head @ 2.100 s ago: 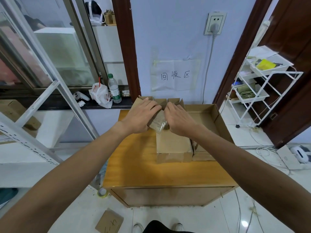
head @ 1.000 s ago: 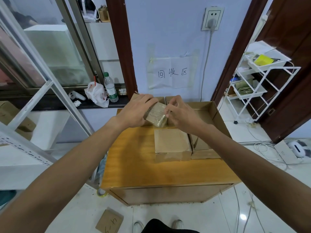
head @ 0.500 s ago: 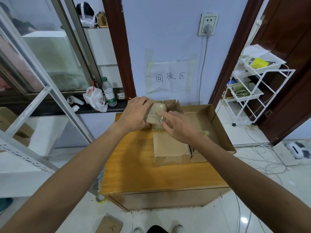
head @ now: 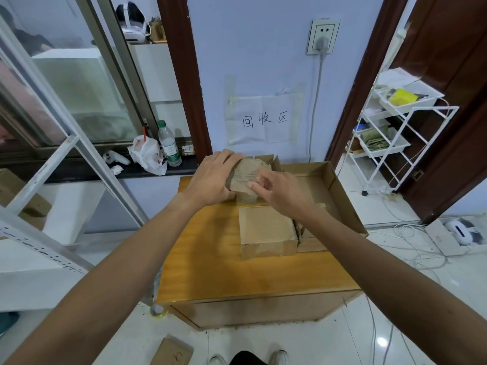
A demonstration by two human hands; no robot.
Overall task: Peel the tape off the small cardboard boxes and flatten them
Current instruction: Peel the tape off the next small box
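Note:
A small taped cardboard box is held tilted above the far part of the wooden table. My left hand grips its left side, fingers wrapped over the top. My right hand is at its right face, thumb and fingertips pinching at the shiny tape there. A second small box lies closed on the table in front of my hands. Behind the held one stands another small box with its flaps up.
A large open cardboard box lies on the table's right side with a scrap of tape inside. A white wire rack stands at the right. A bottle and plastic bag sit on the left sill. Cables run over the floor at the right.
Both hands lifted the small box off the table and turned it. My right hand shifted from its top to its right face, where the fingers now pinch at the tape.

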